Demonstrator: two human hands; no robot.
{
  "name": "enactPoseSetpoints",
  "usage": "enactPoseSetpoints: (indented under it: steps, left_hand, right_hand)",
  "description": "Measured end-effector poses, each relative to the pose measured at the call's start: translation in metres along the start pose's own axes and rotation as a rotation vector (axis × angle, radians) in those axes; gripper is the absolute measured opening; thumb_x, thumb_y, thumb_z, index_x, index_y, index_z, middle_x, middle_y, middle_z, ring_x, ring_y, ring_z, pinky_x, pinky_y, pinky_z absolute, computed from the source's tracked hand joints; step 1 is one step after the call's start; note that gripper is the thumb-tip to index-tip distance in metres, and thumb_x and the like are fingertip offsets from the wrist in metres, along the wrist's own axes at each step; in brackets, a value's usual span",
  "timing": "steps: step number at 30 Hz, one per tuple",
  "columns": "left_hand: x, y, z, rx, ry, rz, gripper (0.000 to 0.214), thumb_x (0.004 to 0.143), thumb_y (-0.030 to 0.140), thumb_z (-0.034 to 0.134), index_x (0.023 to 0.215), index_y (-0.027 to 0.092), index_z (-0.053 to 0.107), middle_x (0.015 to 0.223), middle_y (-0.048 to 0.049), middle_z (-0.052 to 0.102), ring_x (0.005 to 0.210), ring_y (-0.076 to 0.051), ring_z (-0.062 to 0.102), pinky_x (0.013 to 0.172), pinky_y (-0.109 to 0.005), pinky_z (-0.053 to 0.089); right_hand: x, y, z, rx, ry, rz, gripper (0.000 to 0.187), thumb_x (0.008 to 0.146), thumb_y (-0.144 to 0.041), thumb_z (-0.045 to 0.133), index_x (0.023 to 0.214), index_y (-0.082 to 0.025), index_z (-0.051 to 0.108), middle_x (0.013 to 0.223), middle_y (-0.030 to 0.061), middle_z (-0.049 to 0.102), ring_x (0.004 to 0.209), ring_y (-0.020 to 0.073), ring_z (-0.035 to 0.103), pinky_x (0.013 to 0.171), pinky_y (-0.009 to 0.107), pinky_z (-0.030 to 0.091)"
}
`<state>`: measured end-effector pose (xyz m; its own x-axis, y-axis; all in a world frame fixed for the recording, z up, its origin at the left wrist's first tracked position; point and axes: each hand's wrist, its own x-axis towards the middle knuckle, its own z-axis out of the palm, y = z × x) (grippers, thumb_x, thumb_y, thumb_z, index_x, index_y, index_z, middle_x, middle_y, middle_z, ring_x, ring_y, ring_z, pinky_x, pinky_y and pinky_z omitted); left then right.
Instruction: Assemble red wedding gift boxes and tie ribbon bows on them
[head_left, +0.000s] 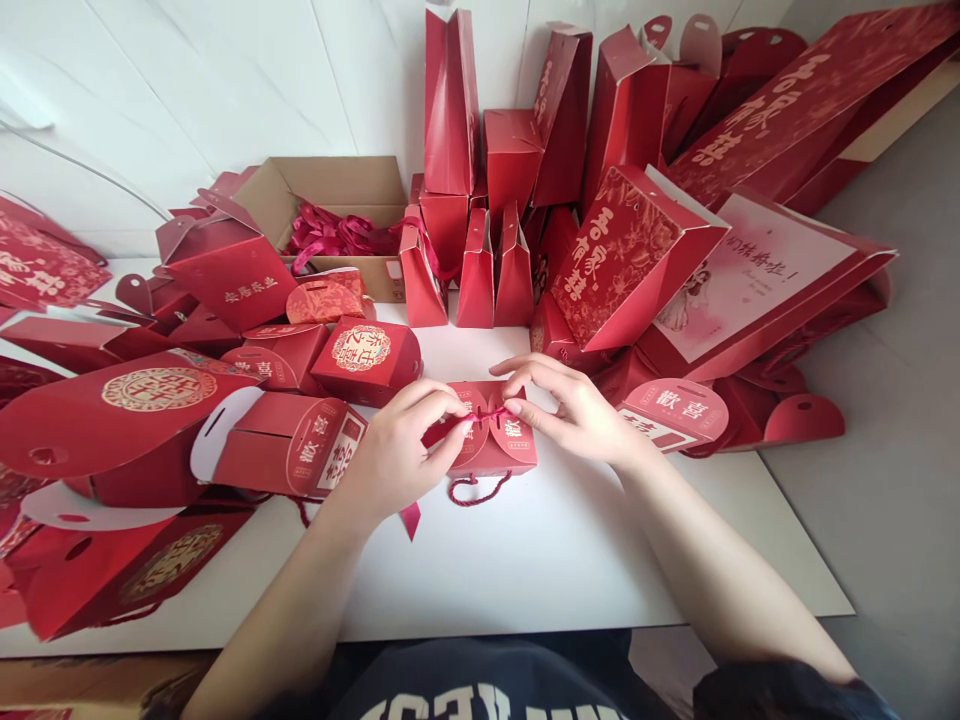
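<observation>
A small red gift box (pixel 491 458) with pale lettering and rounded top flaps sits on the white table (pixel 480 580) between my hands. Dark red ribbon (pixel 491 413) runs across its top through slots in the flaps. On the left side, my left hand (pixel 416 440) pinches one part of the ribbon, and a loose tail hangs below that hand. My right hand (pixel 562 405) pinches the ribbon at the other side, with its fingertips over the box's right part. A twisted cord handle (pixel 480 490) lies at the box's near side.
Red boxes crowd the left side, among them one with a gold round emblem (pixel 364 348). Behind stands a cardboard carton (pixel 337 185) full of ribbon (pixel 337 232). Tall red bags (pixel 450 110) and an upright patterned box (pixel 622 250) fill the back and right.
</observation>
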<state>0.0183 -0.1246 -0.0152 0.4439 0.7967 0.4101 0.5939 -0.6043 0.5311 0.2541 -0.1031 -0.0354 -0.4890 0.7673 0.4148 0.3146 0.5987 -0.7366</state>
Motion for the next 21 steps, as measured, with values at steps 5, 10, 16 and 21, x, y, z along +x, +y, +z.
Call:
enactPoseSetpoints:
  steps: [5,10,16,21]
  left_hand:
    - [-0.001,-0.003,0.002,0.031,0.047,0.064,0.006,0.087,0.012,0.059,0.086,0.018,0.060,0.088,-0.0007,0.065,0.082,-0.011,0.062,0.076,-0.021,0.049]
    - [-0.002,-0.004,0.005,0.086,0.066,0.216,0.009,0.084,0.009,0.060,0.088,0.017,0.060,0.087,-0.0015,0.067,0.084,-0.012,0.064,0.080,-0.023,0.050]
    - [-0.002,0.005,-0.005,0.034,-0.062,-0.067,0.008,0.085,0.021,0.058,0.079,0.019,0.053,0.069,0.0021,0.059,0.061,-0.011,0.057,0.058,-0.022,0.045]
    - [-0.003,0.001,-0.014,-0.408,-0.380,-0.669,0.047,0.094,0.058,0.035,0.077,0.019,0.054,0.051,0.0023,0.054,0.041,-0.011,0.048,0.042,-0.023,0.037]
  right_hand:
    - [0.001,-0.014,0.003,-0.167,0.029,-0.101,0.011,0.093,-0.018,0.056,0.101,-0.023,0.061,0.126,0.0089,0.059,0.116,0.0221,0.057,0.099,0.040,0.046]
    - [0.004,-0.017,0.014,-0.245,-0.020,-0.183,0.011,0.094,-0.020,0.056,0.103,-0.023,0.060,0.121,0.0078,0.064,0.118,0.0233,0.056,0.097,0.041,0.045]
    - [0.004,-0.016,0.017,-0.205,-0.021,-0.183,0.010,0.090,-0.016,0.055,0.098,-0.022,0.055,0.111,0.0074,0.066,0.106,0.0226,0.060,0.090,0.040,0.047]
    - [0.001,-0.014,0.001,-0.128,-0.042,-0.049,0.016,0.091,-0.013,0.051,0.105,-0.022,0.053,0.116,0.0096,0.060,0.112,0.0224,0.056,0.096,0.040,0.046]
